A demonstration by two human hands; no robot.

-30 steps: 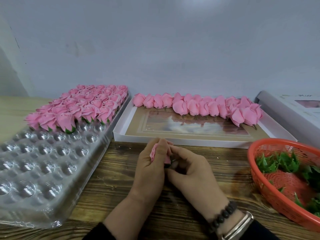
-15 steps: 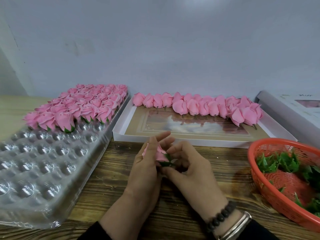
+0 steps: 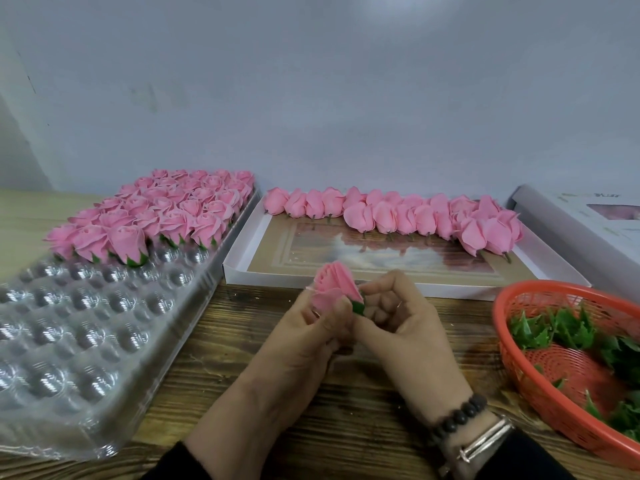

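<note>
Pink foam rose head [image 3: 334,289] now tipped up, clear above left hand [image 3: 304,344] fingers clamped on its lower half. Right hand [image 3: 405,337] fingers pinch green plastic calyx [image 3: 359,307] at its base. Calyx looks seated, nearly done.

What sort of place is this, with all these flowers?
Likely a workbench for assembling artificial roses: a clear tray partly filled with finished roses, a red basket of green leaf pieces, one rose in the left hand.

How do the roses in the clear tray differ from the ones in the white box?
The tray roses stand upright; the box roses lie on their sides in a row. The tray roses have green bases; the box roses show bare stubs. Both sets are pink.
</note>
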